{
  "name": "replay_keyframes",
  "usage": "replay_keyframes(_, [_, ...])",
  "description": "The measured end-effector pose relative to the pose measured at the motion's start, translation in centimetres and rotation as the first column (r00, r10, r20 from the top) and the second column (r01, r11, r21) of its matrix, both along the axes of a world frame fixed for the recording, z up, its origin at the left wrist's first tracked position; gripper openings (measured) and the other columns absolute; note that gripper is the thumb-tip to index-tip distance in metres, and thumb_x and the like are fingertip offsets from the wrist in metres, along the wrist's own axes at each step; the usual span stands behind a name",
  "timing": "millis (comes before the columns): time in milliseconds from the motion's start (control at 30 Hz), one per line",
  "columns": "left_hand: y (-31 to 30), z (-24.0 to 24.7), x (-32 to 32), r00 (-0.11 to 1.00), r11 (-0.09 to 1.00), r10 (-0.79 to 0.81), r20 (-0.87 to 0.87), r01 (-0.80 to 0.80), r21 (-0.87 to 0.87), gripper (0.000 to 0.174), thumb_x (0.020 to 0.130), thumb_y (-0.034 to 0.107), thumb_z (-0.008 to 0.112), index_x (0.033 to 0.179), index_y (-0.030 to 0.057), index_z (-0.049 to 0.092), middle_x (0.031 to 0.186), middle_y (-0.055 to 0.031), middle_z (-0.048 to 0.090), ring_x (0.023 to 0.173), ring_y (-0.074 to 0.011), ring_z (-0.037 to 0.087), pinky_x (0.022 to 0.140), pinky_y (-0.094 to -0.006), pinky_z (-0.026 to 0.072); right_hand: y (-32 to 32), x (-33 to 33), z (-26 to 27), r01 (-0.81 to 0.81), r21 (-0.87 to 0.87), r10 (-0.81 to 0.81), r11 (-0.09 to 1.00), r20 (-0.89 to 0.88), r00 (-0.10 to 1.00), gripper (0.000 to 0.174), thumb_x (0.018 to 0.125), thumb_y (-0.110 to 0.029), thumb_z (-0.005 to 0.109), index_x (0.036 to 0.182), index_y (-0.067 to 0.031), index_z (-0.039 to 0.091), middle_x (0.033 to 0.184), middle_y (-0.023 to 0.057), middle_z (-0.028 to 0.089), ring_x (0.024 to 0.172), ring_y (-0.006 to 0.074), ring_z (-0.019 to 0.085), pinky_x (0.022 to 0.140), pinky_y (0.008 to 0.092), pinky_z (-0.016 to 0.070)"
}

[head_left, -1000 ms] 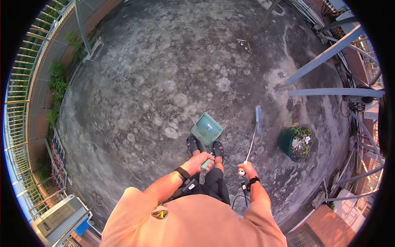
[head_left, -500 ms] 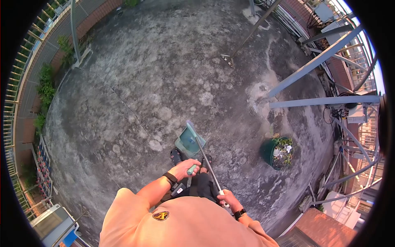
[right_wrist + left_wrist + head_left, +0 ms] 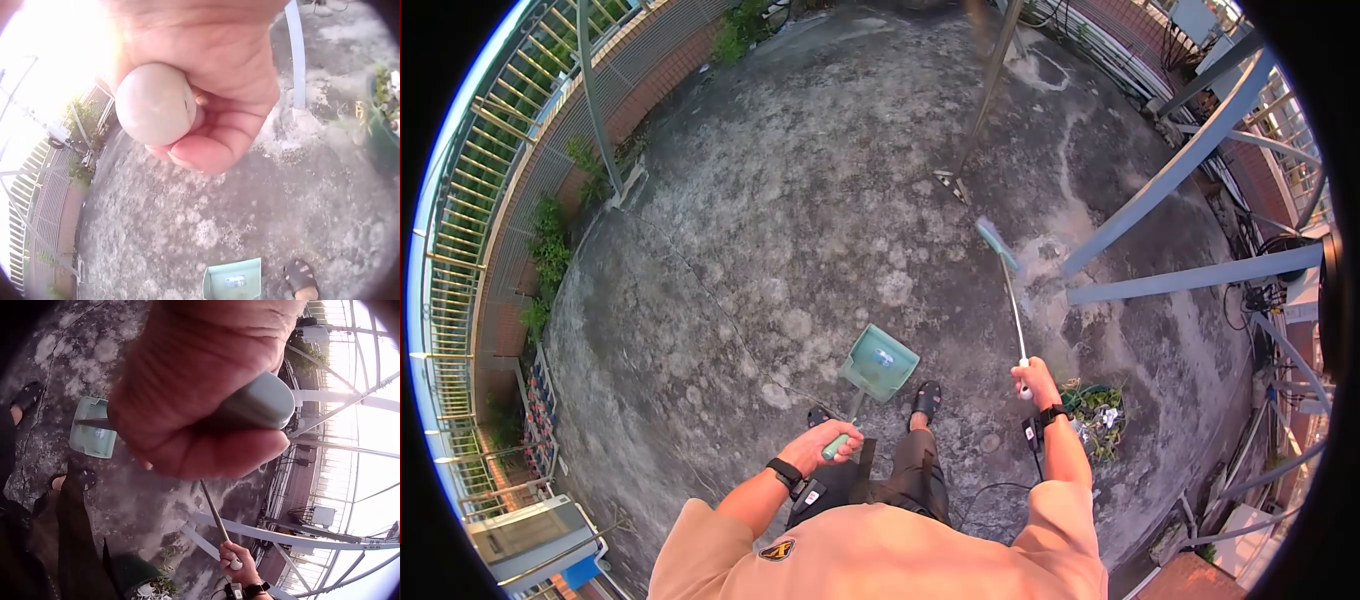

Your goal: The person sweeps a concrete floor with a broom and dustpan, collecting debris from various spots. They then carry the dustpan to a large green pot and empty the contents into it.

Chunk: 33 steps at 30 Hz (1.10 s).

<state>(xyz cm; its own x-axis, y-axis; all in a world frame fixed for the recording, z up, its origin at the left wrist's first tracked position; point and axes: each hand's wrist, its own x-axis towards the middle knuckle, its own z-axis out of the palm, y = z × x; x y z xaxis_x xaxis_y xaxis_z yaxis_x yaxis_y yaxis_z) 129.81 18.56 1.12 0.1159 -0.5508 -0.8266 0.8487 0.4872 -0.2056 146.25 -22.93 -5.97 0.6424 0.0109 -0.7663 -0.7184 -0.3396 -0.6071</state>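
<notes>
The left hand [image 3: 818,447] grips the green handle [image 3: 835,447] of a dustpan [image 3: 881,364], whose pan is in front of the feet with a small pale scrap in it. In the left wrist view the fingers curl round that handle [image 3: 262,403]. The right hand [image 3: 1036,382] holds the white end of a long broom stick [image 3: 1015,315]; the bluish broom head [image 3: 997,245] is farther forward and right of the dustpan, slightly blurred. In the right wrist view the hand [image 3: 212,106] wraps the stick's rounded white end [image 3: 155,104].
A planter [image 3: 1095,412] with leafy plants stands beside the right forearm. Blue-grey metal beams [image 3: 1190,277] reach the ground at the right, and a post [image 3: 990,90] rises ahead. A railing [image 3: 475,230] runs along the left. Sandalled feet [image 3: 926,400] are on the stained concrete.
The broom has swung from over the dustpan out to the forward right, with the right hand moving forward and right. The left hand still holds the dustpan, which now lies farther from the broom head.
</notes>
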Motion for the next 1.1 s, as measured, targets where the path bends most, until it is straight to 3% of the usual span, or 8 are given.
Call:
replay_keyframes(133, [-4.0, 0.4, 3.5, 0.999, 0.997, -0.024, -0.023, 0.026, 0.076, 0.011, 0.08, 0.008, 0.051, 0.084, -0.0025, 0.05, 0.055, -0.0014, 0.044, 0.038, -0.0071, 0.039, 0.031, -0.0192, 0.0308, -2.6, 7.4, -4.0, -0.085, -0.17, 0.077, 0.982, -0.055, 0.996, 0.025, 0.066, -0.01, 0.062, 0.081, -0.001, 0.044, 0.062, 0.0086, 0.054, 0.055, 0.0184, 0.056, 0.047, 0.0321, 0.0438])
replay_keyframes(233, [-6.7, 2.1, 6.7, 0.994, 0.987, -0.095, 0.057, 0.086, 0.138, 0.012, 0.081, 0.01, 0.052, 0.083, -0.0019, 0.051, 0.055, 0.0002, 0.044, 0.038, -0.0057, 0.039, 0.03, -0.0181, 0.0308, -1.7, 7.0, -5.4, -0.199, -0.088, 0.186, 0.976, -0.145, 0.972, 0.027, 0.066, -0.007, 0.06, 0.086, 0.001, 0.043, 0.065, 0.0116, 0.054, 0.058, 0.0222, 0.057, 0.051, 0.0353, 0.0453])
replay_keyframes(267, [-6.9, 0.6, 6.7, 0.99, 0.987, -0.118, 0.08, 0.108, 0.116, 0.013, 0.081, 0.011, 0.053, 0.083, -0.0021, 0.052, 0.055, 0.0013, 0.044, 0.037, -0.0048, 0.038, 0.03, -0.0171, 0.0308, -1.0, 5.0, -6.1, -0.21, -0.201, 0.179, 0.957, -0.163, 0.97, 0.029, 0.066, -0.003, 0.055, 0.09, 0.0033, 0.041, 0.07, 0.0153, 0.054, 0.061, 0.0249, 0.058, 0.053, 0.0384, 0.0458])
replay_keyframes(400, [-8.4, -0.3, 9.5, 0.992, 0.986, -0.126, 0.019, 0.123, 0.113, 0.012, 0.08, 0.01, 0.053, 0.083, -0.0024, 0.051, 0.054, 0.0019, 0.043, 0.037, -0.0043, 0.037, 0.03, -0.017, 0.0308, 0.1, -7.1, -6.0, -0.368, -0.003, 0.348, 0.93, -0.322, 0.88, 0.035, 0.069, 0.0, 0.05, 0.098, 0.0098, 0.032, 0.074, 0.0195, 0.053, 0.06, 0.0261, 0.059, 0.048, 0.0378, 0.047])
replay_keyframes(567, [-9.1, -0.3, 11.1, 0.992, 0.986, -0.126, -0.016, 0.127, 0.108, 0.011, 0.078, 0.007, 0.051, 0.083, -0.0026, 0.05, 0.054, 0.0024, 0.041, 0.038, -0.0041, 0.037, 0.031, -0.0162, 0.03, -0.9, -16.6, 1.6, -0.486, 0.193, 0.522, 0.852, -0.376, 0.766, 0.024, 0.07, -0.006, 0.054, 0.086, 0.0054, 0.042, 0.065, 0.013, 0.053, 0.053, 0.0206, 0.056, 0.046, 0.0351, 0.0439])
replay_keyframes(633, [-8.9, -0.5, 11.4, 0.99, 0.985, -0.127, -0.052, 0.133, 0.114, 0.011, 0.078, 0.008, 0.051, 0.082, -0.0027, 0.05, 0.054, 0.0025, 0.041, 0.038, -0.0044, 0.037, 0.031, -0.016, 0.0294, -1.8, -18.2, 3.2, -0.367, 0.239, 0.436, 0.899, -0.401, 0.806, 0.021, 0.071, -0.004, 0.058, 0.084, 0.0006, 0.042, 0.058, 0.0069, 0.05, 0.048, 0.0164, 0.053, 0.042, 0.0308, 0.04])
replay_keyframes(800, [-8.6, -1.1, 10.1, 0.999, 0.995, -0.039, -0.019, 0.04, 0.093, 0.009, 0.079, 0.008, 0.049, 0.077, -0.0004, 0.047, 0.055, -0.0001, 0.045, 0.037, -0.0061, 0.039, 0.03, -0.0175, 0.0315, -3.0, -14.5, 7.3, -0.121, 0.251, 0.21, 0.96, -0.367, 0.906, 0.018, 0.072, -0.005, 0.059, 0.076, -0.0057, 0.042, 0.056, 0.0029, 0.047, 0.044, 0.012, 0.049, 0.041, 0.0267, 0.0375])
replay_keyframes(1100, [-9.3, -2.7, 9.5, 0.992, 0.992, -0.076, 0.103, 0.065, 0.107, 0.014, 0.08, 0.01, 0.051, 0.067, 0.0054, 0.047, 0.054, -0.0005, 0.048, 0.039, -0.0069, 0.044, 0.034, -0.0193, 0.0372, -1.4, 4.0, 2.9, -0.308, -0.181, 0.298, 0.934, -0.081, 0.951, 0.02, 0.067, -0.009, 0.056, 0.079, -0.0035, 0.042, 0.055, 0.0036, 0.048, 0.047, 0.0143, 0.049, 0.043, 0.0283, 0.0382])
